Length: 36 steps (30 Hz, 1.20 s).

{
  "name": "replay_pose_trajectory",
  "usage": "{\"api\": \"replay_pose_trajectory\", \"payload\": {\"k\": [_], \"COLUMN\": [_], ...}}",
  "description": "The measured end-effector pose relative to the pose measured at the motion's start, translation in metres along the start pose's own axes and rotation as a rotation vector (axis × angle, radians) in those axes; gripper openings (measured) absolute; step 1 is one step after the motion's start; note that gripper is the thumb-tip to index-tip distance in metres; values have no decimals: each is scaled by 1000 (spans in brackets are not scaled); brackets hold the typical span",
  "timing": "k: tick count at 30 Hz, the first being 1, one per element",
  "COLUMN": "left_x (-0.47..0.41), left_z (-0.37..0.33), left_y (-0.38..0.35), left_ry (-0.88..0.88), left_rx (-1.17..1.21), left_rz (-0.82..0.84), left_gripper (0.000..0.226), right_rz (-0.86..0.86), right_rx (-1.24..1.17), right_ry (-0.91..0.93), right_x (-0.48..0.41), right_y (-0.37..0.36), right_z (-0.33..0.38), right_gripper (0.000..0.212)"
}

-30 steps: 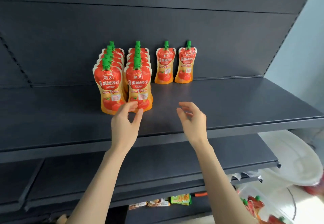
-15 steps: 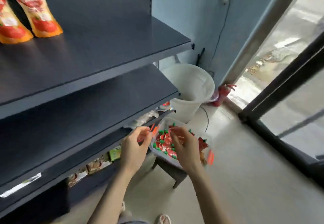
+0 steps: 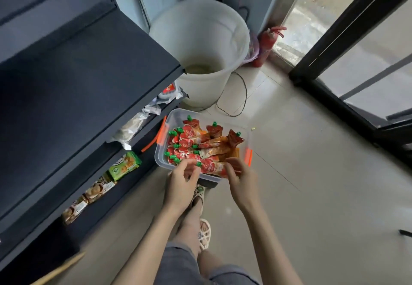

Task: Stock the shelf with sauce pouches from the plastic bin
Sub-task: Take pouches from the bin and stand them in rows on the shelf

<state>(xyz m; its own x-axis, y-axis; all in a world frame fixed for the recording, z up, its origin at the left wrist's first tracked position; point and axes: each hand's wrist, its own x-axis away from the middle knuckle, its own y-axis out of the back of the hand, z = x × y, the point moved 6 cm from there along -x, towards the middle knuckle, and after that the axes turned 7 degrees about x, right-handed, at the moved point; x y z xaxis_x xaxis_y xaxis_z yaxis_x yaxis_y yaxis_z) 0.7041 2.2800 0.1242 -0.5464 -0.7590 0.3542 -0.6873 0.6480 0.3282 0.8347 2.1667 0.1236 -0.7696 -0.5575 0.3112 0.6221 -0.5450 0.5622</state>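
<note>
**Stocking run, at the bin.** A clear plastic bin [image 3: 161,159] of sauce pouches [image 3: 196,144] is seen from almost straight above. It is set on a dark stool [image 3: 208,183] on the floor, just right of the dark shelf [image 3: 89,66].

Half a second earlier the view was held higher, and two stocked pouches were caught at the upper left on the top shelf. These are now out of frame, and the bin is looked down into more steeply. Both hands, then poised over the heap, are now placed at the bin's near rim with a single pouch [image 3: 213,167] stretched between them.

The right grip [image 3: 242,184] is pinched on that pouch's base end. The left grip [image 3: 180,182] is bent at its green cap, but whether the cap is pinched cannot be told through the blur. The other pouches are left heaped inside the bin, their green caps mostly to the left.

White characters are printed on the red and orange labels, yet none can be read. Orange latches [image 3: 162,134] are fitted at the bin's left and right ends. A green packet [image 3: 124,165] is laid on the lowest shelf, its writing illegible. A white bucket [image 3: 200,28] and a red fire extinguisher [image 3: 266,44] are stood by the far wall.
</note>
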Motion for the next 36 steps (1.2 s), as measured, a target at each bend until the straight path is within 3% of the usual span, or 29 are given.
{"api": "replay_pose_trajectory", "payload": {"k": [9,18,24,32,36], "left_x": [-140,-241,-281,-290,-281], "left_z": [85,207,265,277,252], "left_y": [-73,-130,-159,-164,-162], "left_ry": [252,462,403,131,56], "left_rx": [2,-99,-192,-421,-293], "left_rz": [98,48,41,-23,64], "left_gripper": [12,24,43,13,14], "right_rz": [37,66,115,146,150], "right_rx": [5,40,79,319,392], "right_ry": [-256,-450,-367,-173,-165], "right_x": [-127,-218,-265,-271,-265], "right_y": [-61,-135,-186,-211,-198], "right_z": [-87,-192,-245,-280,-274], "right_gripper": [15,18,33,47,53]}}
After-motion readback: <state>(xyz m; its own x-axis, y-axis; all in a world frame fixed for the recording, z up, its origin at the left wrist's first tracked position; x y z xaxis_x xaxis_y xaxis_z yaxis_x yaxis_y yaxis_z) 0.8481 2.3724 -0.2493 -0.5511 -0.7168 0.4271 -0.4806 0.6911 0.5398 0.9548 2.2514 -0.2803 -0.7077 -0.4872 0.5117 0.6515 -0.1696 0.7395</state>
